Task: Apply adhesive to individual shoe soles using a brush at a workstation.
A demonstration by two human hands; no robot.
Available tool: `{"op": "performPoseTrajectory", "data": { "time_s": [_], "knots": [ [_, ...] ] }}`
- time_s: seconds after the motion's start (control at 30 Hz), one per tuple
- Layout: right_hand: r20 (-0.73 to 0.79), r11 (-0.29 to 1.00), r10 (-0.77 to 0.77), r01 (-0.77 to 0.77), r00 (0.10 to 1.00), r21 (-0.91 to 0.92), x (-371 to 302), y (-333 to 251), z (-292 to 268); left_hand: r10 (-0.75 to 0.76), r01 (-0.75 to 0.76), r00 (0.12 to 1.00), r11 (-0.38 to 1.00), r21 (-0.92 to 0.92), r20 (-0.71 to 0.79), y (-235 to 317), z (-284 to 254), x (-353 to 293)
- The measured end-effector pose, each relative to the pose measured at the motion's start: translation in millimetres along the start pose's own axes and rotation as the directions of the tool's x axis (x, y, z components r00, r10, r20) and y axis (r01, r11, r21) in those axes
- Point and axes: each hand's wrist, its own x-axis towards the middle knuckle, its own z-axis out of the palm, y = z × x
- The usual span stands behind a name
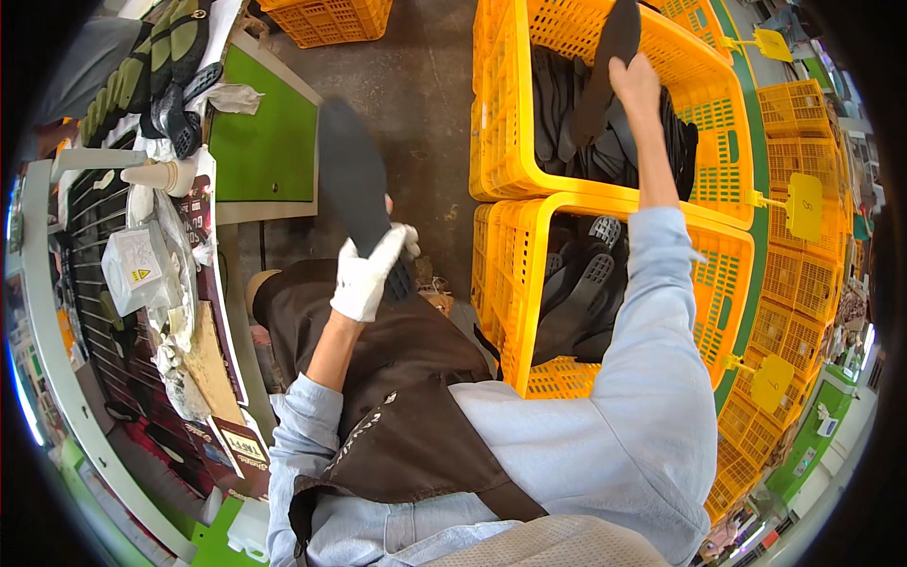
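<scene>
A long dark shoe sole (350, 175) stands upright in my left hand (367, 276), which wears a white glove and is closed round its lower end. My bare right hand (637, 87) reaches out over the far yellow crate (501, 113) and pinches another dark, flat sole (612, 47) by its edge. Beneath it, the far crate holds several dark soles (619, 137) packed on edge. The near yellow crate (515, 293) contains more dark soles (572, 298), some with a grid-patterned heel. My right arm passes over the near crate's right side.
At my left is a wire rack (94, 274) with a white cone (161, 177) and a clear box (134, 269) beside it. A green cabinet (263, 142) stands ahead of it. Green-and-black shoes (156, 66) sit at the far left. Yellow crates (794, 118) line the right, past yellow tags (803, 208).
</scene>
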Motion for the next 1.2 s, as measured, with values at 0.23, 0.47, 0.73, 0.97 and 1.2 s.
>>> {"op": "performPoseTrajectory", "data": {
  "time_s": [0.23,0.47,0.73,0.97,1.2],
  "knots": [
    [0.071,0.901,-0.382,0.353,0.922,0.252,-147,-157,-59,0.259,-0.259,0.966,0.966,-0.021,-0.019,-9,39,22],
    [0.252,0.876,-0.435,0.342,0.864,0.342,-217,-218,-27,-0.063,0.083,0.995,0.958,-0.275,0.079,-26,32,2],
    [0.625,0.683,-0.375,-0.252,0.685,0.685,-114,-102,-24,-0.064,0.156,0.962,0.926,-0.344,0.264,7,6,1],
    [0.466,0.936,0.147,0.030,0.872,-0.352,34,165,61,0.059,-0.057,0.998,0.910,-0.411,-0.008,16,-59,-47],
    [0.390,0.844,0.430,-0.209,0.814,-0.494,-6,240,109,0.098,-0.205,0.968,0.842,-0.499,-0.232,15,-81,-114]
  ]
}}
